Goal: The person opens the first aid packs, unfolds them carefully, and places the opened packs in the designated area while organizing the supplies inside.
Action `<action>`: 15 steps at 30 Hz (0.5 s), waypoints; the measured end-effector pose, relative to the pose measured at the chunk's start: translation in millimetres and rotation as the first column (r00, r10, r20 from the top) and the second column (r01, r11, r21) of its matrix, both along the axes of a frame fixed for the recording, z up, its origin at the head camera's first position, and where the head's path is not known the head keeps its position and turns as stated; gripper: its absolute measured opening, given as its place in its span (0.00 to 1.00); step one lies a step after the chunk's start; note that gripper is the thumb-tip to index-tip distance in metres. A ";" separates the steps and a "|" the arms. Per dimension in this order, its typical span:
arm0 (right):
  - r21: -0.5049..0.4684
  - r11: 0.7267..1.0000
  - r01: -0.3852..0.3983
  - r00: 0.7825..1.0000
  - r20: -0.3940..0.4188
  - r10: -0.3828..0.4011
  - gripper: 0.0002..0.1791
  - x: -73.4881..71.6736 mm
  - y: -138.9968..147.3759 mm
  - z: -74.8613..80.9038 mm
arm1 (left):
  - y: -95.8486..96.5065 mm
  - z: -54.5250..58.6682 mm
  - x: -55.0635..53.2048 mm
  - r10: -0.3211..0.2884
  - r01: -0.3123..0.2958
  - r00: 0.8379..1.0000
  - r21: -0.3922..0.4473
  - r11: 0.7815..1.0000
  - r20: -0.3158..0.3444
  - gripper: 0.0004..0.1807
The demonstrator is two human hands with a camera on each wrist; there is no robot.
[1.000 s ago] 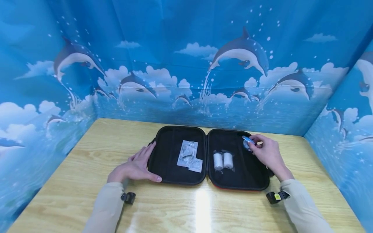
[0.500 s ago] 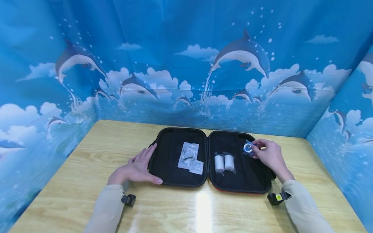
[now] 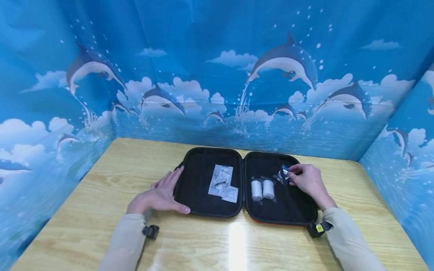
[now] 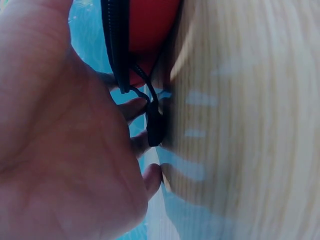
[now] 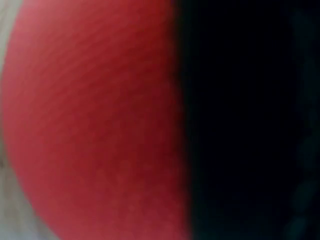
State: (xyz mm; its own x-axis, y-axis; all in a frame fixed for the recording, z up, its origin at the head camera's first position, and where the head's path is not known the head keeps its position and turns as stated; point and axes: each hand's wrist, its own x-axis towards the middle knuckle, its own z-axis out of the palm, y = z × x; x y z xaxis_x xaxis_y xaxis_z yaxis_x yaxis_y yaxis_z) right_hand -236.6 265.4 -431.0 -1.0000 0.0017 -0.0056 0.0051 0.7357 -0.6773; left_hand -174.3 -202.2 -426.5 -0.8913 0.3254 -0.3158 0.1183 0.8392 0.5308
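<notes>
A zip case with a black lining and red outer shell lies spread open on the table. My left hand rests against its left end, fingers spread along the side and thumb at the front corner. In the left wrist view a black zipper pull hangs by those fingers. Over the right half, my right hand pinches a small clear, blue-printed packet between thumb and fingertips. Left of it lie two white bandage rolls in clear wrap. The right wrist view shows mostly the red shell, blurred and close.
Flat white-and-clear packets and a smaller white sachet lie in the case's left half. Beneath is a light wooden table. A blue dolphin-print curtain stands behind the table and along its sides.
My right hand has moved the packet left and a little toward me, turning it; a white ring inside showed half a second ago. My left hand has stayed at the case's side.
</notes>
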 end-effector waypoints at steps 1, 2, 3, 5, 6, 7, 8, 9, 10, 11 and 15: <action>0.000 1.000 0.000 1.000 0.008 0.000 0.13 -0.3 -0.9 -0.1 | -0.2 0.1 -0.3 0.000 0.000 1.000 0.001 1.000 -0.002 0.79; 0.003 1.000 -0.002 1.000 0.014 0.002 0.13 -0.4 -1.9 0.0 | -0.4 0.2 -0.6 0.000 0.000 1.000 0.002 1.000 -0.004 0.79; -0.001 1.000 -0.002 1.000 0.022 0.002 0.13 -0.5 -2.9 0.2 | -0.6 0.2 -0.9 -0.001 0.001 1.000 0.003 1.000 -0.007 0.79; -0.008 1.000 -0.007 0.999 0.041 0.008 0.14 -0.6 -4.8 0.6 | -0.8 -0.1 -1.4 -0.002 0.002 1.000 0.001 1.000 -0.010 0.79; -0.011 1.000 -0.010 0.999 0.050 0.010 0.14 -0.4 -5.7 1.0 | -0.8 -0.4 -1.6 -0.001 0.001 1.000 0.001 1.000 -0.009 0.78; -0.015 1.000 -0.011 0.998 0.057 0.012 0.14 0.0 -6.6 1.3 | -0.7 -0.9 -1.8 0.000 0.000 1.000 0.000 1.000 -0.008 0.78; -0.020 1.000 -0.011 0.998 0.065 0.012 0.14 0.5 -7.3 1.7 | -0.6 -1.4 -2.0 0.000 0.000 1.000 -0.001 1.000 -0.006 0.78; -0.030 1.000 -0.010 0.997 0.074 0.012 0.15 1.0 -7.7 2.0 | -0.4 -1.9 -2.0 0.000 -0.001 1.000 -0.003 1.000 -0.003 0.78; -0.032 0.999 -0.010 0.997 0.081 0.012 0.15 1.4 -8.1 2.2 | -0.3 -2.3 -2.0 0.000 0.000 1.000 -0.005 1.000 -0.001 0.78; -0.033 0.999 -0.009 0.996 0.087 0.012 0.16 1.8 -8.4 2.4 | -0.1 -2.4 -1.9 -0.001 0.001 1.000 -0.007 1.000 -0.001 0.78; -0.046 0.999 0.002 0.991 0.131 0.005 0.21 2.5 -10.1 4.7 | 0.5 -1.7 -1.4 -0.003 0.003 1.000 -0.010 1.000 -0.002 0.78</action>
State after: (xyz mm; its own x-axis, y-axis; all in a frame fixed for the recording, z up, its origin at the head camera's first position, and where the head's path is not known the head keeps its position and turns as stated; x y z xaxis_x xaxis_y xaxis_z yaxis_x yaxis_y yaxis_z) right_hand -234.1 255.3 -426.3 -0.9906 -0.0031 -0.1368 0.0951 0.7036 -0.7042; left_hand -175.8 -201.7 -428.2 -0.8907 0.3254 -0.3174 0.1221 0.8438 0.5225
